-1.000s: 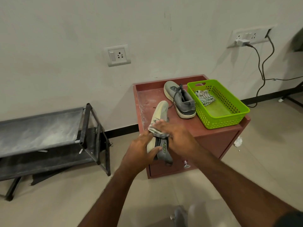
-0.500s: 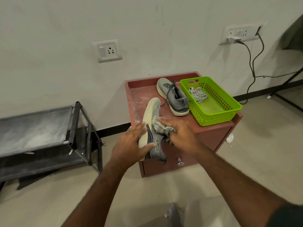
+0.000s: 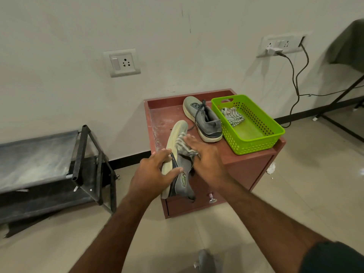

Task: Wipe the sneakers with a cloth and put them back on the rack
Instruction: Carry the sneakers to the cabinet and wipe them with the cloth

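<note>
My left hand (image 3: 155,170) grips a grey sneaker (image 3: 182,174) by its heel end, turned on its side with the pale sole (image 3: 176,133) facing left. My right hand (image 3: 206,154) presses a striped grey-white cloth (image 3: 183,145) against the sneaker's upper. The second grey sneaker (image 3: 204,119) stands upright on the red-brown cabinet (image 3: 252,166), laces loose. The dark metal shoe rack (image 3: 39,160) stands to the left against the wall, its dusty shelves bare.
A lime-green plastic basket (image 3: 256,140) with another striped cloth (image 3: 233,113) sits on the cabinet's right side. Cables hang from a wall socket (image 3: 283,45) at right. A dark table leg (image 3: 342,95) slants at far right. Tiled floor lies in front.
My right hand with the cloth has slid from the sneaker's sole onto its upper side. The sneaker has tilted further, and the view has shifted slightly.
</note>
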`<state>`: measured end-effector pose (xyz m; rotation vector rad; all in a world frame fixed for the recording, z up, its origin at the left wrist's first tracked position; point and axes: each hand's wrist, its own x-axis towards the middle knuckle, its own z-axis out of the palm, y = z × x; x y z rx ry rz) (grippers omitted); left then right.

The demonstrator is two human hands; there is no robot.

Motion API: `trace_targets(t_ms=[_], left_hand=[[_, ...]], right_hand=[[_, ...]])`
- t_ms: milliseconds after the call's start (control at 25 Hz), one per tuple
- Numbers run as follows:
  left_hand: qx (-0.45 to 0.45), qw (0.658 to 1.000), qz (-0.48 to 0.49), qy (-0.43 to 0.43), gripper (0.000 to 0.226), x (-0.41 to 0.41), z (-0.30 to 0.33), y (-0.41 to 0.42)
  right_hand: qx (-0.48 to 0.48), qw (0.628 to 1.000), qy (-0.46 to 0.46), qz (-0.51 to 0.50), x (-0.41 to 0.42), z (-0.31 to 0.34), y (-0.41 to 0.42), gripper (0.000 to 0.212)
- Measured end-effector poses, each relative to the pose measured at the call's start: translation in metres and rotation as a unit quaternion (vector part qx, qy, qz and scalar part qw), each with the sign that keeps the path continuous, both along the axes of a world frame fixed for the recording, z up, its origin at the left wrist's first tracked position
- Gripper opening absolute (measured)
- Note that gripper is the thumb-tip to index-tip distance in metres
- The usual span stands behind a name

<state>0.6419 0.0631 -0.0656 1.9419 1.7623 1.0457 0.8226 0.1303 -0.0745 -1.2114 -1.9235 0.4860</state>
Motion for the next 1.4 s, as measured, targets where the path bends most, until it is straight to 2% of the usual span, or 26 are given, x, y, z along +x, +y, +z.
trace_targets(t_ms=[80, 120, 200, 280, 320, 440, 520, 600, 640, 720, 800, 920, 1000, 1080, 1160, 1200, 1280, 1360, 1400], left_hand=[[0.014, 1.0, 0.014, -0.011, 0.068, 0.005, -0.001, 0.002], [0.011, 1.0, 0.013, -0.021, 0.068, 0.007, -0.002, 0.0], [-0.004, 0.999, 0.005, -0.035, 0.068, 0.007, -0.003, -0.003], [-0.01, 1.0, -0.008, -0.025, 0.067, 0.003, -0.005, 0.0], [-0.011, 1.0, -0.021, -0.004, 0.067, 0.002, -0.005, 0.003], [0.012, 0.996, -0.06, 0.066, 0.067, 0.009, -0.008, 0.009], [0.019, 0.996, -0.053, 0.071, 0.064, 0.011, -0.009, 0.011], [0.01, 0.997, -0.046, 0.067, 0.062, 0.01, -0.008, 0.01], [0.005, 0.997, -0.042, 0.071, 0.062, 0.01, -0.006, 0.01], [-0.004, 0.996, -0.031, 0.078, 0.062, 0.01, -0.003, 0.01], [-0.003, 0.997, -0.028, 0.074, 0.061, 0.011, -0.005, 0.01], [0.013, 0.998, -0.035, 0.058, 0.058, 0.014, -0.012, 0.011], [0.024, 0.998, -0.018, 0.052, 0.061, 0.013, -0.016, 0.012], [0.024, 0.998, -0.014, 0.053, 0.063, 0.015, -0.014, 0.012], [0.022, 0.998, -0.017, 0.053, 0.063, 0.018, -0.014, 0.01], [0.023, 0.998, -0.017, 0.051, 0.062, 0.018, -0.014, 0.012], [0.036, 0.998, -0.019, 0.056, 0.06, 0.017, -0.013, 0.013], [0.057, 0.997, -0.028, 0.049, 0.057, 0.018, -0.01, 0.013], [0.069, 0.996, -0.03, 0.042, 0.055, 0.018, -0.009, 0.012]], right_hand=[[0.009, 0.998, -0.046, 0.048, -0.007, -0.015, 0.01, 0.071], [0.0, 0.996, -0.08, 0.041, -0.002, -0.021, 0.018, 0.067], [-0.056, 0.99, -0.127, -0.035, 0.016, -0.018, 0.027, 0.055], [-0.072, 0.984, -0.098, -0.128, 0.027, -0.006, 0.031, 0.052], [-0.041, 0.988, -0.061, -0.132, 0.025, 0.001, 0.028, 0.055], [0.024, 0.999, -0.029, -0.019, 0.007, 0.004, 0.013, 0.065], [-0.028, 0.994, -0.097, 0.028, -0.001, -0.011, 0.016, 0.067], [-0.081, 0.98, -0.178, -0.024, 0.009, -0.009, 0.025, 0.059], [-0.074, 0.975, -0.201, -0.061, 0.018, -0.006, 0.03, 0.055], [0.003, 0.988, -0.141, -0.069, 0.031, 0.002, 0.032, 0.061], [0.072, 0.995, -0.062, 0.036, 0.024, 0.009, 0.022, 0.068], [0.109, 0.975, -0.11, 0.159, 0.0, 0.002, 0.02, 0.064], [0.111, 0.975, -0.135, 0.138, -0.004, -0.004, 0.053, 0.065], [0.058, 0.988, -0.133, 0.046, 0.003, 0.0, 0.085, 0.067], [0.025, 0.995, -0.086, -0.032, 0.016, 0.007, 0.097, 0.066], [0.033, 0.998, -0.054, -0.03, 0.018, 0.009, 0.093, 0.063], [0.08, 0.994, -0.057, 0.054, 0.019, 0.006, 0.064, 0.057], [0.135, 0.97, -0.102, 0.173, 0.015, 0.006, 0.042, 0.062], [0.152, 0.96, -0.121, 0.202, 0.011, 0.004, 0.047, 0.064]])
